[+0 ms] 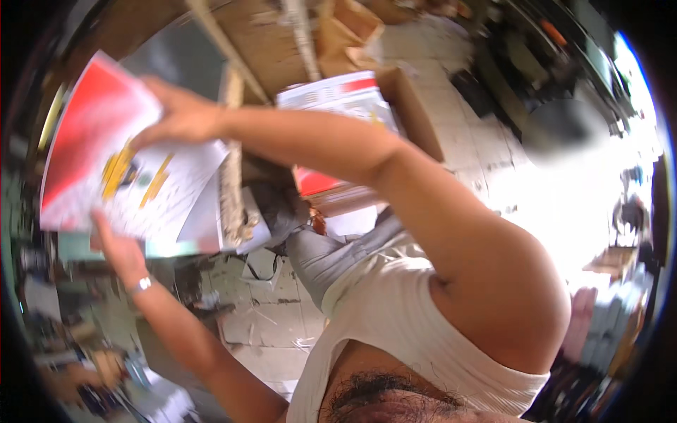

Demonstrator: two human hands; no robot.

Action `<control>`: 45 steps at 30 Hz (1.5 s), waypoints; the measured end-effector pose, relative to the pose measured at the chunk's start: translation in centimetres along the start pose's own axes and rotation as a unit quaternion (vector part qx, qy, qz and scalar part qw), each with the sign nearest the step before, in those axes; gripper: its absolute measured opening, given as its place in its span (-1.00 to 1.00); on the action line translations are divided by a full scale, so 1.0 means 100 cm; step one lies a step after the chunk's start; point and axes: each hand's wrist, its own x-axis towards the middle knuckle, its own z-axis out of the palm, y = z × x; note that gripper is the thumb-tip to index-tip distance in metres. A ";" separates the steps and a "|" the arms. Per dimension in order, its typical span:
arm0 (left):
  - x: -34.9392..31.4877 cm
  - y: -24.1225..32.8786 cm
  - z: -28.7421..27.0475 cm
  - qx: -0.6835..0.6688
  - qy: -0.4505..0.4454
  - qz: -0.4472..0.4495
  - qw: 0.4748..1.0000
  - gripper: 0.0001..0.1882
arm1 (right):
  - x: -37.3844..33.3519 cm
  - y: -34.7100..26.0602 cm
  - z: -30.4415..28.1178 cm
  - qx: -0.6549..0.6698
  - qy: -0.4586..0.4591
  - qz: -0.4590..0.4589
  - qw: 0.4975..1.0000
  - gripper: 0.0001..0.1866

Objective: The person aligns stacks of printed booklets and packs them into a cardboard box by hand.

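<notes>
A red-and-white printed booklet [134, 166] with yellow pictures is between my two hands at the left; I cannot tell whether it is one or several together. My right hand [180, 113] reaches across and is closed on its upper right edge, thumb on the printed face. Along the lower edge, my left hand [121, 247] grips it with the thumb on top; its other fingers are partly hidden. A metallic band [141, 285] circles my left wrist. Beyond my right forearm, a stack of similar red-and-white booklets [330, 99] stands in an open cardboard box [417, 116].
A rough, worn wooden edge [231, 169] runs beside the booklet, next to a dark grey surface [185, 56]. A brown paper or cardboard piece [349, 32] stands behind the box. Scraps lie on the tiled floor [271, 317]. Cluttered piles [106, 374] fill the lower left.
</notes>
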 end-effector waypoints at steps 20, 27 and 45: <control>-0.070 -0.015 0.118 0.169 0.154 0.054 0.972 -0.13 | -0.057 0.010 -0.012 -0.059 0.027 -0.044 0.997 0.09; -0.140 -0.028 0.193 0.154 0.072 0.024 0.985 -0.16 | -0.137 -0.124 -0.112 -0.173 -0.023 -0.065 0.983 0.05; -0.267 -0.115 0.326 -0.142 -0.284 -0.496 0.808 -0.31 | -0.411 -0.187 -0.238 0.020 0.334 0.321 0.886 -0.15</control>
